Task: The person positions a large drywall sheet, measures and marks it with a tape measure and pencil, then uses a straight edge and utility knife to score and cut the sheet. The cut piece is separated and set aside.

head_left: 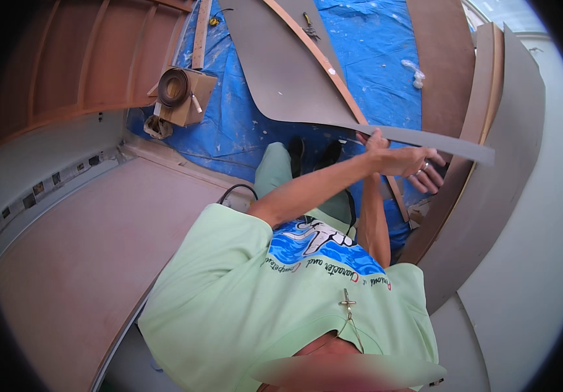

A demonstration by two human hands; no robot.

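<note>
A long, flexible grey sheet (288, 72) lies over the blue tarp, and its near end lifts into a narrow curled strip at the right. My right hand (374, 140) grips the lower edge of that sheet, partly hidden behind my left forearm. Crossing over it, my left hand (419, 168) reaches right, just under the raised strip. Its fingers, one with a ring, are spread apart, and the palm is near or against the sheet's edge. A long thin wooden strip (314, 52) rests on top of the sheet.
Blue tarp (366, 32) covers the floor. A cardboard box (193, 98) carries a brown roll of edging (173, 87). Tall curved boards (484, 130) stand close on my right. A pinkish panel (98, 248) lies at left, and a yellow-handled tool (308, 25) lies far off.
</note>
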